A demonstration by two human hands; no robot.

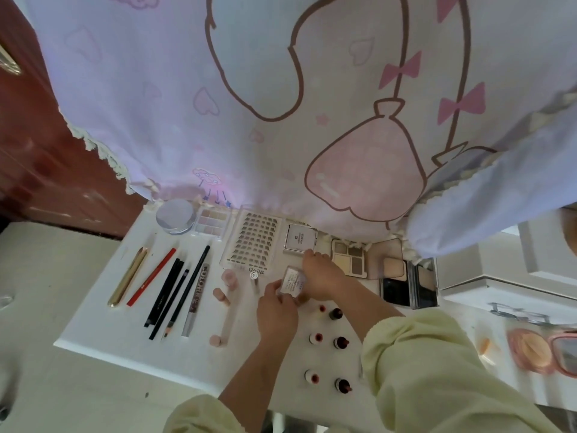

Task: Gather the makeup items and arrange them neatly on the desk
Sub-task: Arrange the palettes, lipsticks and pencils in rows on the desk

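Note:
Makeup lies in rows on a white desk (103, 332). My left hand (276, 310) pinches a small clear square case (292, 281) at its near edge. My right hand (318, 276) holds the case's right side, one finger stretched toward a white square compact (299, 238). Left of them lie a gold tube (127, 278), a red pencil (151, 278), several black pencils (170, 295) and a mascara (196, 300). A lash tray (253, 240) sits behind, with several small red bottles (326, 342) in front.
A round powder jar (175, 216) and pale palette (211, 220) stand at the back left. Brown eyeshadow palettes (349, 257) and black compacts (406, 285) lie to the right. A pink puff compact (530, 351) sits far right. A printed curtain (281, 104) hangs over the desk's back.

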